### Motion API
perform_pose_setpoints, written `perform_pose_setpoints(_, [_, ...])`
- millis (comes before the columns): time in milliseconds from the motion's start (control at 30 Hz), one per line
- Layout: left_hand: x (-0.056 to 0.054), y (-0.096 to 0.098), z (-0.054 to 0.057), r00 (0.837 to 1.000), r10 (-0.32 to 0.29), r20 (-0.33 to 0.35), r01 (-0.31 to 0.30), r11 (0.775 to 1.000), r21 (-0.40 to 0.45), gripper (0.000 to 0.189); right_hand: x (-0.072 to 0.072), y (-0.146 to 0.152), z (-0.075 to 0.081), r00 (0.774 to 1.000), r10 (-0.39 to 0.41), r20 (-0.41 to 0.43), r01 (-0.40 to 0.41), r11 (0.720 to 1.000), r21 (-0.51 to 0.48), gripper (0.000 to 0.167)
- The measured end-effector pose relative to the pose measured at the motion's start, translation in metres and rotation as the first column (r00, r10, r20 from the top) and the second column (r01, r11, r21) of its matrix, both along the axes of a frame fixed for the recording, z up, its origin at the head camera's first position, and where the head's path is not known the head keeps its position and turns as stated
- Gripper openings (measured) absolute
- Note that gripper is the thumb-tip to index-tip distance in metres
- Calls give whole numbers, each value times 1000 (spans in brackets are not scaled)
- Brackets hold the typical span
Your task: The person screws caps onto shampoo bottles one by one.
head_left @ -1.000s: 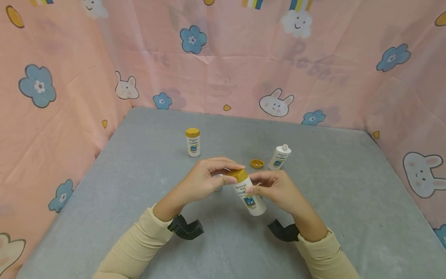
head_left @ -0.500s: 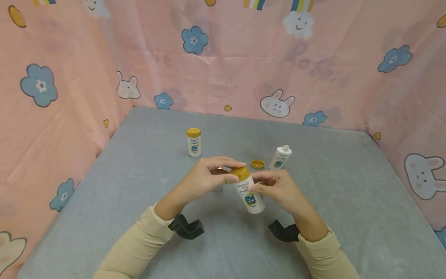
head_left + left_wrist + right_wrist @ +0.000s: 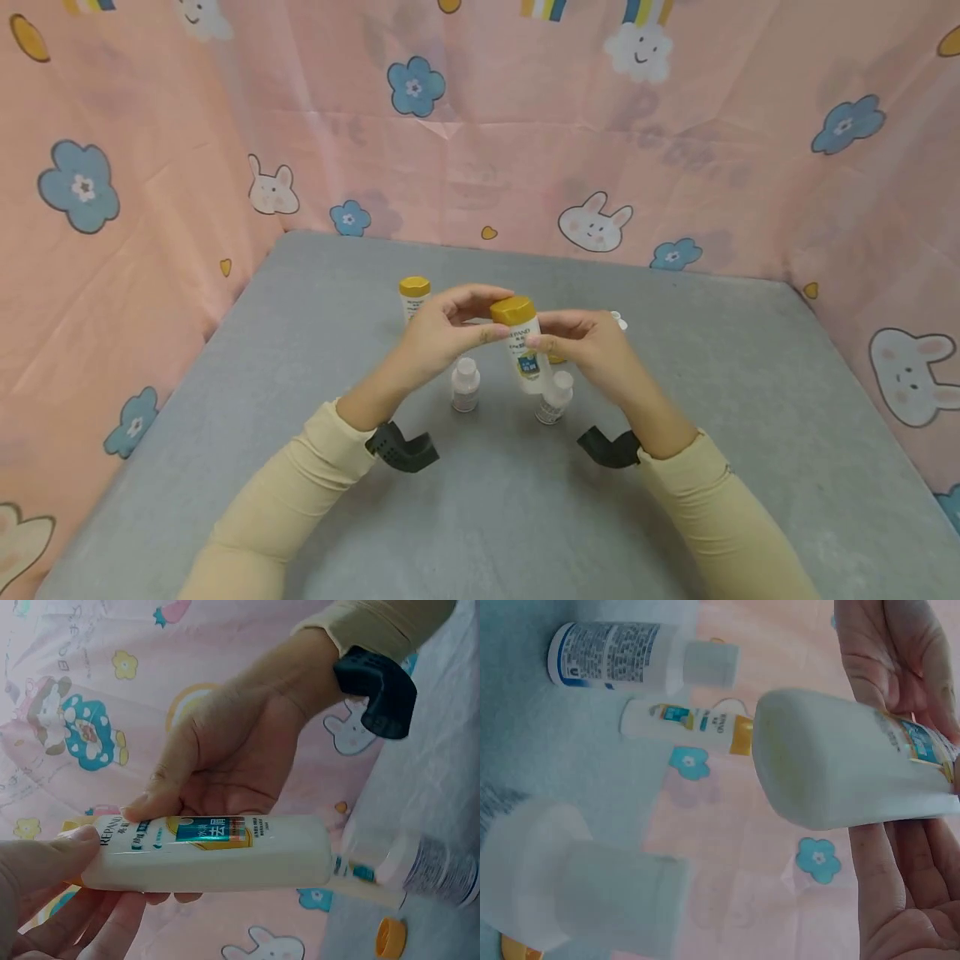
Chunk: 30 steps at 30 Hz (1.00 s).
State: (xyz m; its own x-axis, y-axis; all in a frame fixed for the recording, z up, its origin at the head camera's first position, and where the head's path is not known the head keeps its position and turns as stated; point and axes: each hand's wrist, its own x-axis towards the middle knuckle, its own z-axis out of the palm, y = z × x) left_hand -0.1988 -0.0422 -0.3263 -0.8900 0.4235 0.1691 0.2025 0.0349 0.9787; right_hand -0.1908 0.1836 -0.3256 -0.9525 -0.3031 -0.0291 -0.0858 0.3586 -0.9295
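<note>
A white shampoo-type bottle with a gold cap is held off the table between both hands, slightly tilted. My left hand pinches it at the cap end, thumb in front. On its body my right hand has thumb and fingers gripping from the other side. The bottle's label is plain in the left wrist view, and its rounded white base faces the right wrist camera. Below stand two small bottles with white caps, one bottle to the left and another bottle to the right.
A matching gold-capped bottle stands behind my left hand, partly hidden. A loose gold cap lies on the grey table. The neck of an uncapped white bottle peeks out behind my right hand. Pink patterned cloth surrounds the table.
Both hands have moved up and away from me with the gold-capped bottle, which now tilts less. The two small white-capped bottles have come into fuller view below; the uncapped one behind is now mostly covered.
</note>
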Motion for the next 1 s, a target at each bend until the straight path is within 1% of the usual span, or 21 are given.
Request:
perform_pose_setpoints(133, [-17, -1, 5, 999, 26, -27, -27, 999, -24, 39, -17, -1, 6, 999, 10, 38, -10, 1000, 0, 41])
perform_pose_setpoints(233, [-29, -1, 6, 998, 41, -47, -43, 997, -59, 39, -28, -2, 8, 998, 25, 63, -24, 1000, -14, 43])
perform_pose_setpoints(400, [-46, 1, 3, 995, 74, -60, -81, 988, -133, 39, -45, -4, 9, 997, -1, 74, 1, 1000, 3, 44])
perform_pose_setpoints(567, [-61, 2, -4, 993, 89, -73, -101, 976, -194, 37, -58, -8, 6, 996, -23, 85, 20, 999, 33, 43])
perform_pose_setpoints(733, [-71, 5, -11, 995, 98, -24, -101, 970, -221, 36, -68, -9, 1, 989, -80, 125, 75, 996, 48, 42])
perform_pose_setpoints(833, [-77, 7, -19, 995, 98, -13, -99, 963, -250, 36, -73, -9, -3, 983, -108, 149, 100, 993, 55, 42])
perform_pose_setpoints(1000, [-82, 7, -34, 994, 104, -18, -104, 947, -304, 35, -76, -13, -12, 970, -132, 206, 121, 991, 65, 41])
